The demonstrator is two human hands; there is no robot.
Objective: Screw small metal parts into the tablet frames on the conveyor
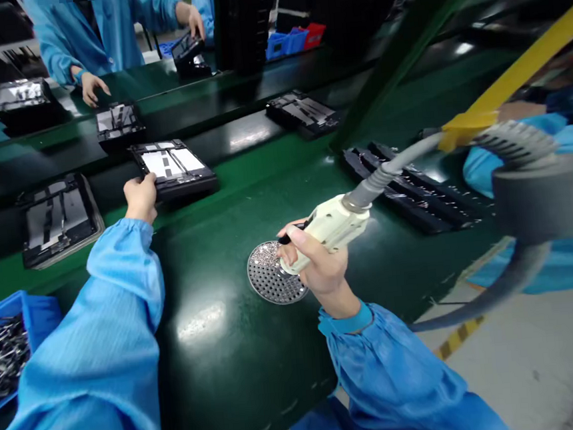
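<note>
My left hand [141,199] grips the near left corner of a black-framed device panel [176,164] with white areas and dark strips, at the far edge of the green workbench [218,355]. My right hand [324,265] is wrapped round a cream-coloured powered screwdriver [337,222], which has a thick grey cable at its rear. The screwdriver's tip end is over a round metal screw plate [277,286] full of holes, with loose small screws heaped on its far side. Whether the tip touches a screw I cannot tell.
Similar panels [61,218] [302,112] [118,122] lie along the line. A blue bin [42,317] of small metal parts stands at left. Black strip trays [415,190] lie at right, below a yellow bar [529,66]. A co-worker [95,37] handles panels across the line.
</note>
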